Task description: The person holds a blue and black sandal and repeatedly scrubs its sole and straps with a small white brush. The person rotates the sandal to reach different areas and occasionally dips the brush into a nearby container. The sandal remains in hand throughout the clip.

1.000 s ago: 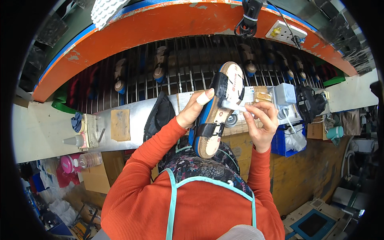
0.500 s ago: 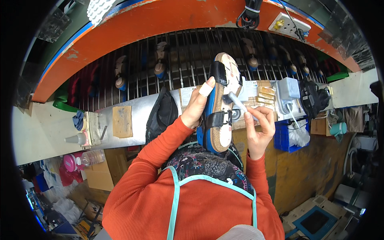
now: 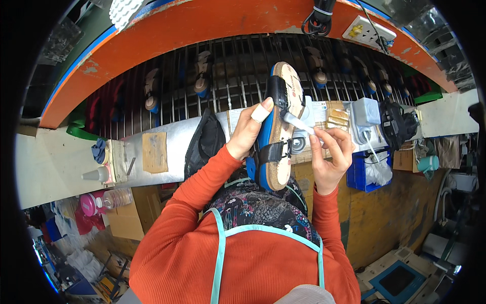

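My left hand [image 3: 247, 133], its thumb wrapped in white tape, grips a cork-soled sandal [image 3: 278, 169] from the left side. The sandal stands nearly lengthwise over my lap, footbed turned to the right, with two black straps and a blue form inside or against it. Between the thumb and fingers of my right hand [image 3: 331, 158] is a pale, thick-handled brush [image 3: 300, 125]. Its dark tip meets the sandal at the inner side, near the lower end of the upper strap. The bristles are too small to make out fully.
Beyond the bench, several sandals [image 3: 202, 83] lie on a rack of metal rods under an orange beam [image 3: 202, 25]. Rightward are a pale container [image 3: 365, 112], a blue bin [image 3: 362, 175] and a black bag [image 3: 397, 119]. A black mesh item [image 3: 205, 144] and a tan board [image 3: 154, 153] are leftward.
The brush tip has shifted slightly up and left along the sandal, and its handle lies flatter. My right hand has moved a little right; the sandal has tilted and risen slightly.
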The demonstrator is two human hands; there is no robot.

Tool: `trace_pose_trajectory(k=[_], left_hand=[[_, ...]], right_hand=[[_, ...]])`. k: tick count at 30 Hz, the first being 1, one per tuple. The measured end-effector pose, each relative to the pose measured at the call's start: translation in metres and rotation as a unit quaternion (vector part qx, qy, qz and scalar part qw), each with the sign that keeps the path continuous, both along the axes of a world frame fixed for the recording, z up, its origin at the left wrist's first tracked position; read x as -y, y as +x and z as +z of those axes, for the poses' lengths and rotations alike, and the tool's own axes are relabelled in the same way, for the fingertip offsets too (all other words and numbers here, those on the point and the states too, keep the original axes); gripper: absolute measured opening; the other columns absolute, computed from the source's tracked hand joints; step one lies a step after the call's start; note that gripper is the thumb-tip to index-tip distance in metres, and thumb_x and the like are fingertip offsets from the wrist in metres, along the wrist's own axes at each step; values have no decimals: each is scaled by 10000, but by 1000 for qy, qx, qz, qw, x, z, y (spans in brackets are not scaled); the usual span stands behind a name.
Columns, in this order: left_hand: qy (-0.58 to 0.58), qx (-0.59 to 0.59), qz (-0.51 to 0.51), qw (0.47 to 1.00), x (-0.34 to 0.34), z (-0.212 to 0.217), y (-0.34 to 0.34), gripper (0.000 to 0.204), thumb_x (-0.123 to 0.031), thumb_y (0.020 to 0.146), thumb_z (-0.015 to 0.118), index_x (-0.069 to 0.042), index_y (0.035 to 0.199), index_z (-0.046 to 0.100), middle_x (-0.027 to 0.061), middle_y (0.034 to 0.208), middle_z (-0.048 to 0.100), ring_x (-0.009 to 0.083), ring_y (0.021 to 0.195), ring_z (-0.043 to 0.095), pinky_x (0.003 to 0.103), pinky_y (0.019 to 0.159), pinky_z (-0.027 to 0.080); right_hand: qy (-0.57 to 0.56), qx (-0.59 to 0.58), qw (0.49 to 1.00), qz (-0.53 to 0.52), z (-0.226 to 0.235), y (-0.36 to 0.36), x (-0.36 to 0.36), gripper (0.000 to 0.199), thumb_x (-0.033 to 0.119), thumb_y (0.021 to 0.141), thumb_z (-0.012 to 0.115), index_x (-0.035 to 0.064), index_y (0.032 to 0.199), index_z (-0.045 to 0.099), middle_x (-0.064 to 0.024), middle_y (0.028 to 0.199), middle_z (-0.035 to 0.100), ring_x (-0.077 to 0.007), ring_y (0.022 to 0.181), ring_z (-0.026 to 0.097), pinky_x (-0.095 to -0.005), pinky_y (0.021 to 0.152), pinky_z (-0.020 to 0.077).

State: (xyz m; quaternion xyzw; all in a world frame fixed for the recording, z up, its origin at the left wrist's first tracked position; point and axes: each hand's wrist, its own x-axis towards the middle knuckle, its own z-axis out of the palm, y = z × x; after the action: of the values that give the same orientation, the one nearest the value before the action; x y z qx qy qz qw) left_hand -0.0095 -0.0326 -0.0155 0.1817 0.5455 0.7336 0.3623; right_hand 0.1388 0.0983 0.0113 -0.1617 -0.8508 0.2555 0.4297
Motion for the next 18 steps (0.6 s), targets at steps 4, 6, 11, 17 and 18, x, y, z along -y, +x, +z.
trace_pose_trajectory(k=[4, 6, 11, 17, 18], left_hand=[[12, -2, 0, 1000, 0, 2, -3, 631, -560, 944, 465, 19, 1160, 592, 112, 988, 672, 137, 831, 655, 271, 737, 539], [26, 17, 13, 999, -1, 3, -4, 583, -538, 927, 535, 22, 1065, 618, 65, 937, 652, 102, 804, 610, 243, 733, 493], [0, -31, 7, 999, -3, 7, -9, 629, -555, 946, 465, 20, 1167, 589, 100, 1003, 669, 122, 823, 641, 265, 728, 523], [34, -13, 19, 999, -7, 12, -13, 589, -528, 905, 582, 31, 1081, 637, 57, 942, 648, 99, 834, 592, 238, 770, 468], [30, -14, 14, 999, -6, 13, -14, 593, -530, 903, 584, 32, 1085, 636, 61, 944, 649, 101, 837, 594, 240, 774, 468]], right_hand=[[-18, 19, 999, 26, -2, 5, -1, 211, 108, 743, 787, 112, 950, 749, -11, 873, 616, -131, 747, 540, -309, 759, 312], [-21, 19, 999, 33, -2, 6, -1, 210, 106, 743, 785, 111, 950, 748, -10, 872, 616, -130, 740, 535, -309, 758, 310], [-15, 24, 999, 42, -1, 10, -1, 213, 108, 741, 785, 112, 951, 747, -7, 876, 617, -129, 717, 519, -312, 755, 307], [15, 52, 997, 53, 6, 16, -6, 203, 122, 741, 783, 120, 941, 749, -1, 872, 619, -124, 689, 502, -308, 736, 302], [-2, 59, 996, 64, 7, 17, -8, 201, 124, 739, 784, 121, 937, 750, -1, 869, 620, -124, 687, 502, -306, 733, 302]])
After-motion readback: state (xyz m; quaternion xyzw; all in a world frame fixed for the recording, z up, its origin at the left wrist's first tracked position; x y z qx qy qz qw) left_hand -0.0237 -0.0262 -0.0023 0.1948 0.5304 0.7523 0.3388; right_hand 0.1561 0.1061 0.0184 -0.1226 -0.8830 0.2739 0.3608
